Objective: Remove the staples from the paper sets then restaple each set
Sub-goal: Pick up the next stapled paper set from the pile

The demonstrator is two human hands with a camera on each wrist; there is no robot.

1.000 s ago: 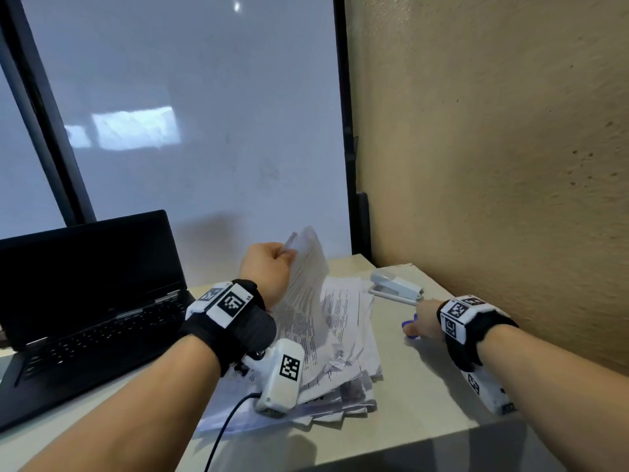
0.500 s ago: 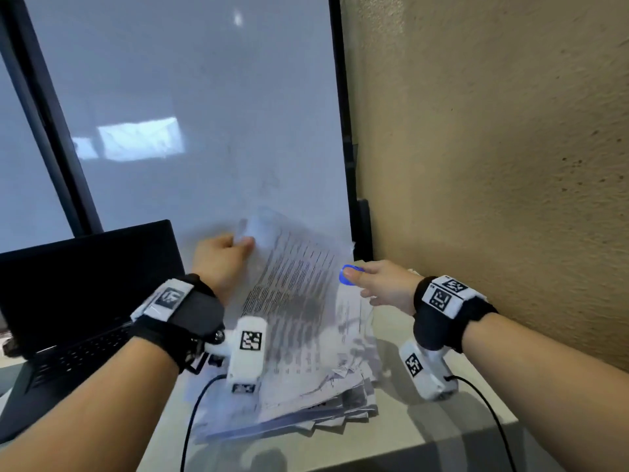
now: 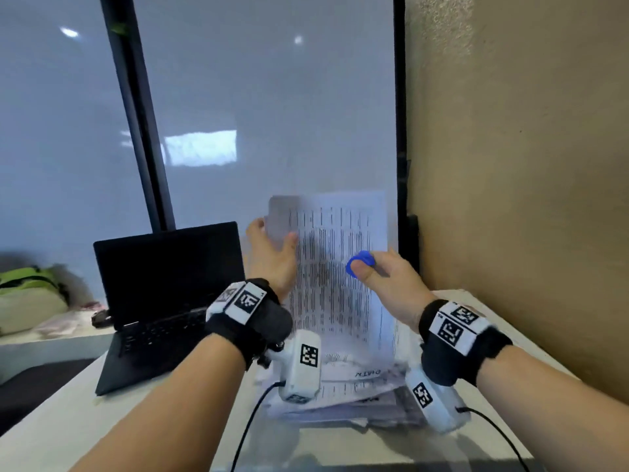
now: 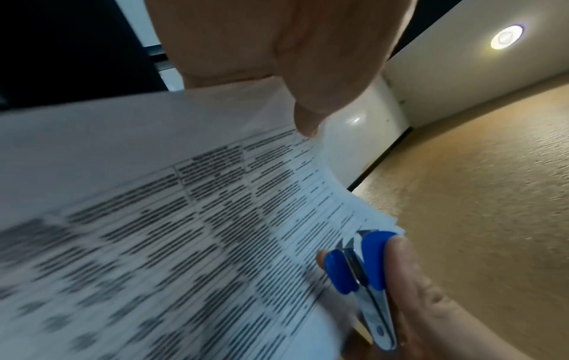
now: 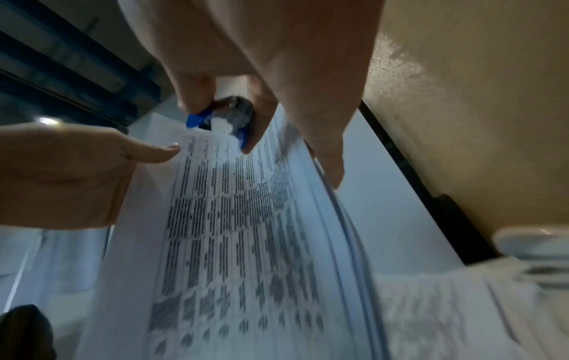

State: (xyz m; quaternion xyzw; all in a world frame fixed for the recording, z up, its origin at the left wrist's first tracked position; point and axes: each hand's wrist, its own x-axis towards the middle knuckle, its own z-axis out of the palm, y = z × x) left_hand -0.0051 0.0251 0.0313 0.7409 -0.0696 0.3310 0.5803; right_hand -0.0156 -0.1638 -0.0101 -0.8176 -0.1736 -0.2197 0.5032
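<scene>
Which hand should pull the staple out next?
The right hand: it already pinches the blue staple remover beside the paper set, which the left hand holds up.

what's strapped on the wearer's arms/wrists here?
Both forearms are bare, no sleeves. The left hand and right hand each sit ahead of a black wristband bearing white blocks printed with black square markers. Under each wrist hangs a white camera pod with another marker and a black cable.
</scene>
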